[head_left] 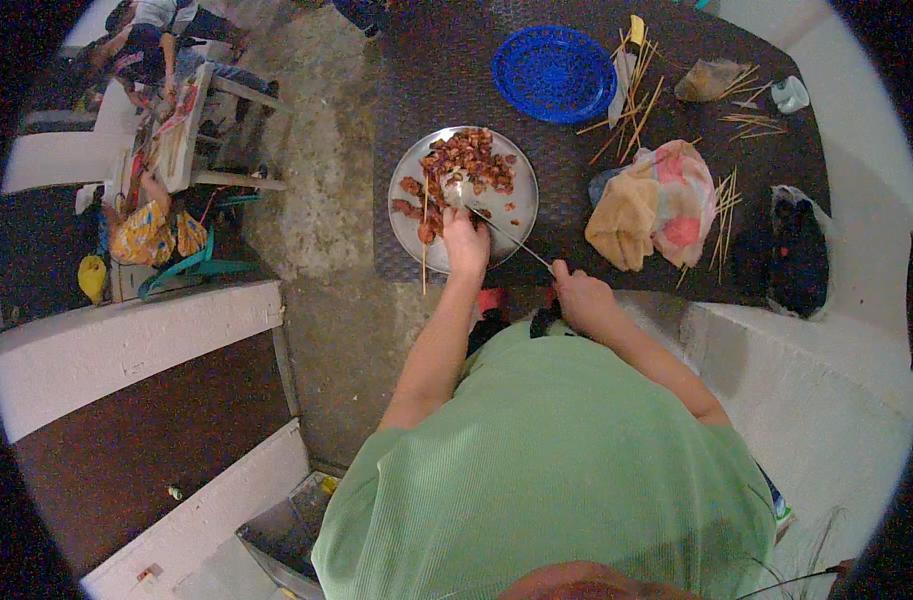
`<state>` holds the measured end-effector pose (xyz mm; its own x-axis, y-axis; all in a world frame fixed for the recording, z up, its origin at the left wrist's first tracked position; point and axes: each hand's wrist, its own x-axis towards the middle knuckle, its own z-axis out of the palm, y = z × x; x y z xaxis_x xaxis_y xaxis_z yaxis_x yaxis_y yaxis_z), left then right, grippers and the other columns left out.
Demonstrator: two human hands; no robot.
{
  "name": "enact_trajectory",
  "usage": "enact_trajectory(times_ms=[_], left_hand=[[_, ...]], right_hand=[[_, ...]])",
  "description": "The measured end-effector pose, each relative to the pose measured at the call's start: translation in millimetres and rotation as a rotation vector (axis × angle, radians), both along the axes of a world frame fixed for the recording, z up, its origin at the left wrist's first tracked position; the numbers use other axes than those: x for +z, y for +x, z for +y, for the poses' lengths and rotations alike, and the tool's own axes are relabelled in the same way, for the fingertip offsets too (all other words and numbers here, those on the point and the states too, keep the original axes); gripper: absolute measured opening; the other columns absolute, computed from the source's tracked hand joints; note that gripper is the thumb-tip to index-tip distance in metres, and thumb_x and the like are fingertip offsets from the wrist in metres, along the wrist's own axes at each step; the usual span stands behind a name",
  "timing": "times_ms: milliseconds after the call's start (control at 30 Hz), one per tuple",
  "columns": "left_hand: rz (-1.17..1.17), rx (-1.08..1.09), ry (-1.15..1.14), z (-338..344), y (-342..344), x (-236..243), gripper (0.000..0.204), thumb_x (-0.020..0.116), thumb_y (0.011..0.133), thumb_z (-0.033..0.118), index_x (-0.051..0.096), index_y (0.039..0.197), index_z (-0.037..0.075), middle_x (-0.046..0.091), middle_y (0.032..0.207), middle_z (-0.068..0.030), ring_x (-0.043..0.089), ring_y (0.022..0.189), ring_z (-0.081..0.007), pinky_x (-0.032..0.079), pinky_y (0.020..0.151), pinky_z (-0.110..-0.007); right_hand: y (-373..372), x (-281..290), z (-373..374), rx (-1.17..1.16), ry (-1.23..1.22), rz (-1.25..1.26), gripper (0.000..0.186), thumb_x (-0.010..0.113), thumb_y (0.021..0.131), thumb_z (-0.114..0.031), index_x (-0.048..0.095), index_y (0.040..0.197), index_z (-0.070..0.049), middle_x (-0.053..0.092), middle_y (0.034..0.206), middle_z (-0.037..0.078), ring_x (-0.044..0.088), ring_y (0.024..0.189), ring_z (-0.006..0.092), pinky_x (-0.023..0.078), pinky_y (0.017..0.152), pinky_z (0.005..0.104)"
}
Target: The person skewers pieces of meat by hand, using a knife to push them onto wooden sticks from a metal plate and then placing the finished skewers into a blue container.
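Observation:
A round metal plate [407, 240] holds many small browned pieces of meat [467, 152], heaped toward its far side. My left hand [467, 246] reaches over the plate's near part, fingers bent and pressed together at the meat; what lies between them is hidden. In my right hand [583, 298], closed just off the table's near edge, is a knife [517, 243] with a long thin blade. Its tip reaches beside my left fingers. Left of that hand, a wooden skewer [425, 262] with meat on it lies across the plate and sticks out over the near rim.
On the dark woven-pattern table [437, 70] are a blue openwork plastic plate [555, 75], scattered skewers [645, 110], a yellow-handled knife [636, 32], a bundled cloth [625, 222] and a black bag [799, 240]. White walls border the right. People sit at a white table [182, 150] far left.

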<state>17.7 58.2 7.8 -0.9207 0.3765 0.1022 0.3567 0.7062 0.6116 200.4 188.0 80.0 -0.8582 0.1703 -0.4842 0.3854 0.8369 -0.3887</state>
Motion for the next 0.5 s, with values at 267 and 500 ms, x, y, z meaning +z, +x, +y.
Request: enact_trajectory(times_ms=[267,500], left_hand=[[-0.072,0.016,-0.042,2,7,6,0.028,0.065,0.07,0.001,0.06,0.095,-0.009,0.053,0.106,-0.0253,0.054,0.099,-0.0418,0.046,0.089,-0.044],[0.016,0.028,-0.03,5,6,-6,0.025,0.064,0.071,0.0,0.059,0.093,-0.009,0.052,0.106,-0.0265,0.053,0.1,-0.043,0.045,0.09,-0.044]], right_hand=[[5,25,10,-0.016,-0.063,-0.123,0.023,0.045,0.089,-0.012,0.042,0.11,-0.003,0.065,0.087,0.023,0.066,0.082,0.04,0.052,0.067,0.0512],[16,25,22,-0.041,-0.096,-0.164,0.03,0.047,0.092,-0.021,0.042,0.116,-0.004,0.066,0.091,0.023,0.065,0.085,0.0406,0.051,0.071,0.0531]])
